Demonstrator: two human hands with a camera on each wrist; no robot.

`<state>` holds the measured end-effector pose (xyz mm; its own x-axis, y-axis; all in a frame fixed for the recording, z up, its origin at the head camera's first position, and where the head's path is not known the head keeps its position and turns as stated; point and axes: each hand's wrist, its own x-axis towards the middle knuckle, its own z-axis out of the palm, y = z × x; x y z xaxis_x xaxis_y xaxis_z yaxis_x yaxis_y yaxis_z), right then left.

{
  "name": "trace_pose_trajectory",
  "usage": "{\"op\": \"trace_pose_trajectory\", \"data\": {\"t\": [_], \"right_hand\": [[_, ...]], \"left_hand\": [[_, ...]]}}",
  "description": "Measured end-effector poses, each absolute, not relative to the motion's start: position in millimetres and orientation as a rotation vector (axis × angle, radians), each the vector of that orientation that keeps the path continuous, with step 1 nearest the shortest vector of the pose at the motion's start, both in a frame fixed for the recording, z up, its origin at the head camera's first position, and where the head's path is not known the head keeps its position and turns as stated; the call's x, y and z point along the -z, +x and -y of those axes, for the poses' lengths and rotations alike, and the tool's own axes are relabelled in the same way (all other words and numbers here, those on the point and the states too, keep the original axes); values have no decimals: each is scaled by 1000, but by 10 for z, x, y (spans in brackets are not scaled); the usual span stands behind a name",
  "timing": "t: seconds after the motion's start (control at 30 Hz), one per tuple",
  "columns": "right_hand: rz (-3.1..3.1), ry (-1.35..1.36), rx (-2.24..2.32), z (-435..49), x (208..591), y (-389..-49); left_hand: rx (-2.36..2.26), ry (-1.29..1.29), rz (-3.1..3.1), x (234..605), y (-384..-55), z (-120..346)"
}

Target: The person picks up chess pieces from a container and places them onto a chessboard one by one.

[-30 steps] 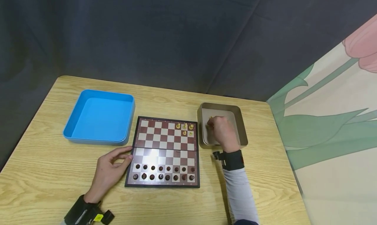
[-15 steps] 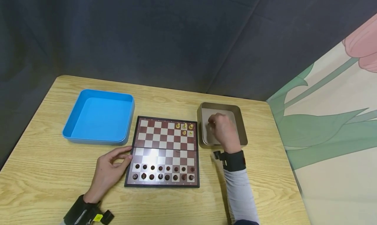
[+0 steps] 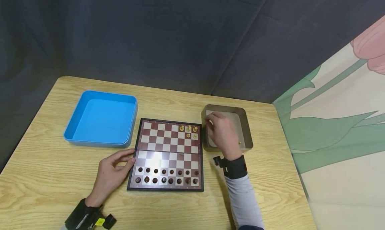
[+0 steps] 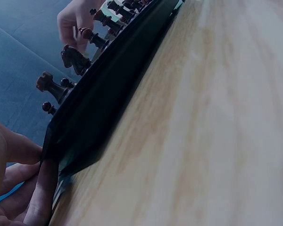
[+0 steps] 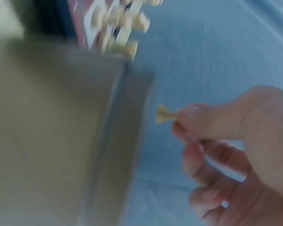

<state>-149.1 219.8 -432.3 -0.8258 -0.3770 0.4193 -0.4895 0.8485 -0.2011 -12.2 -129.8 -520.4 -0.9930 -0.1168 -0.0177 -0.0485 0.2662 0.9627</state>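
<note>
In the head view my right hand is over the left side of a metal tin. Between thumb and index finger it pinches a small pale yellow chess piece, flared end outward; the fingers cover the rest. Another small yellow piece lies in the tin. My left hand touches the left edge of the chessboard with thumb and index fingertips. Two rows of dark chess pieces stand along the board's near side. Several yellow chess pieces stand at its far right corner.
A blue tray sits on the wooden table, left of and behind the board. The tin stands close by the board's right edge. A dark curtain hangs along the table's back edge.
My right hand has shifted left from inside the tin toward its left rim, with the yellow chess piece between its fingertips. The left hand and the board have stayed in place.
</note>
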Motion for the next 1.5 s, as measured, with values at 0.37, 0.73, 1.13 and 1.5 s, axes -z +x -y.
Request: {"op": "trace_pose_trajectory", "data": {"t": [0.37, 0.73, 1.13, 1.5], "right_hand": [[2585, 806, -595, -1935, 4414, -1469], [2599, 919, -708, -1839, 4538, -1486], [2616, 1023, -687, -1810, 4520, -1470], [2714, 1046, -664, -1788, 4543, -1447]], "left_hand": [[1838, 153, 2458, 5203, -130, 1296], [1834, 151, 2468, 5210, -148, 1297], [1837, 135, 2446, 5221, -158, 1300], [1842, 143, 2451, 5220, -137, 1303]]}}
